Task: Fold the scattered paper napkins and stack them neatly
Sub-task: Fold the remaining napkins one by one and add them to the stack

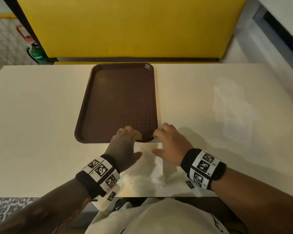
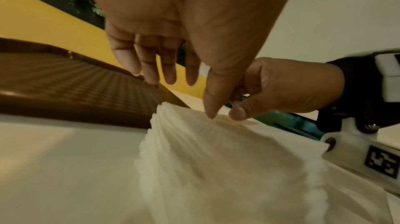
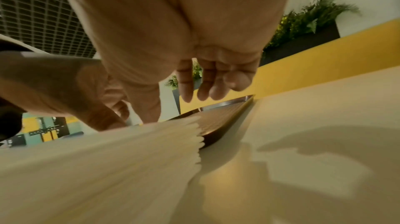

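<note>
A white paper napkin [image 1: 149, 149] [image 2: 216, 159] [image 3: 108, 159] lies on the cream table, just in front of the near right corner of the brown tray [image 1: 85, 105] [image 2: 75, 82] [image 3: 218, 116]. My left hand [image 1: 132, 142] [image 2: 192, 96] touches the napkin's far left part with its thumb, and its fingers hang straight over the tray's near edge. My right hand [image 1: 159, 142] [image 3: 173, 106] presses its thumb on the napkin's far right part, with its fingers loosely bent in the air. More white napkins [image 1: 232, 105] lie overlapping at the table's right.
The tray holds nothing. A yellow bench back [image 1: 134, 26] runs behind the table's far edge. A green extinguisher [image 1: 37, 54] stands off the table at the far left. The table's front edge [image 1: 57, 196] is close to my body.
</note>
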The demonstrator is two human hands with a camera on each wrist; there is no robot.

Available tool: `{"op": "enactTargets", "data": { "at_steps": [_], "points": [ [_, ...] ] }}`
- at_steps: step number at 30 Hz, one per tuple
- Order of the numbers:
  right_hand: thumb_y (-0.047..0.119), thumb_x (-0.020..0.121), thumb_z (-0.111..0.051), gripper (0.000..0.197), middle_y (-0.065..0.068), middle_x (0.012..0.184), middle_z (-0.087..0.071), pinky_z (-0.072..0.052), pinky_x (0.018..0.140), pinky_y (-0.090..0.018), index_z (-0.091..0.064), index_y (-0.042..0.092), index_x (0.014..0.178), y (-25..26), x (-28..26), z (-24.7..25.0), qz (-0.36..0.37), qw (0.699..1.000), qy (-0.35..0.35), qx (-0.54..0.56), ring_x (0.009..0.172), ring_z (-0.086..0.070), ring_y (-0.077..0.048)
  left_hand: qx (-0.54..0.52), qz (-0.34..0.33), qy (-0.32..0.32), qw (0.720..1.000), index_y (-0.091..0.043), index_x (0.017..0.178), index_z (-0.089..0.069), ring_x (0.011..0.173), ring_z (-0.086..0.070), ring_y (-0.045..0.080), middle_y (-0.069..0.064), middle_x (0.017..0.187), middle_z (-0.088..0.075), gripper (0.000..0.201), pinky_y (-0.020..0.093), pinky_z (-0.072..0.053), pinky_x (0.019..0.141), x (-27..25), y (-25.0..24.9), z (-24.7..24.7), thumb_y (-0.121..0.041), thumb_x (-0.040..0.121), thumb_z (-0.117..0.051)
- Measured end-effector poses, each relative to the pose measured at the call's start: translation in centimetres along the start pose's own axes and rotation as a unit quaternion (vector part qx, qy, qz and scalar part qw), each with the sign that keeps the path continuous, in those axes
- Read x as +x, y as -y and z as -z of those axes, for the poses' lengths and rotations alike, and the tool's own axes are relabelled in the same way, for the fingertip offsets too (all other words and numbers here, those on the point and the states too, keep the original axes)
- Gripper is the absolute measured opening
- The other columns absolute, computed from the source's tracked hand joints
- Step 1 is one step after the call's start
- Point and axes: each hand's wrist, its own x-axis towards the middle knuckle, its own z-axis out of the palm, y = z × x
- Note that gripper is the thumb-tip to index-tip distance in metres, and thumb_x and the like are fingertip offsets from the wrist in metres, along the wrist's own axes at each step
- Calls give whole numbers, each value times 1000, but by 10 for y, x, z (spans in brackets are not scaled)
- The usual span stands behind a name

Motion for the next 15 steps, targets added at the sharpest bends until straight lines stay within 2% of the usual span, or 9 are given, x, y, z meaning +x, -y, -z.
{"op": "enactTargets", "data": {
  "at_steps": [3, 7, 12, 15],
  "points": [
    [37, 83, -68, 33, 2, 110, -53, -46, 88, -37, -61, 19, 110, 9, -6, 3, 77, 996, 38, -20, 105, -46, -17, 18, -64, 58, 996, -28, 110, -59, 115, -45, 9, -12, 121, -51, 27, 32, -41, 101, -4, -7, 5, -35, 85, -65],
    [39, 88, -60, 32, 3, 116, -53, -41, 97, -39, -59, 25, 117, 15, -9, -4, 86, 988, 108, -70, 109, -46, -15, 70, -58, 121, 988, -29, 112, -59, 117, -44, 10, -12, 123, -51, 23, 32, -36, 104, -4, -16, 4, -35, 90, -58],
    [37, 90, -60, 36, 1, 118, -55, -40, 98, -38, -59, 21, 123, 20, -10, -5, 81, 990, 109, -50, 111, -49, -17, 88, -56, 131, 986, -30, 115, -57, 116, -45, 9, -13, 122, -52, 27, 32, -35, 105, -2, -15, 4, -41, 90, -55],
    [37, 88, -64, 32, -1, 113, -57, -46, 92, -36, -61, 19, 114, 19, -9, 2, 61, 995, 79, 23, 105, -52, -17, 49, -53, 112, 991, -31, 112, -58, 104, -50, 6, -15, 114, -55, 24, 32, -40, 101, 4, -14, 6, -40, 90, -54]
  ]
}}
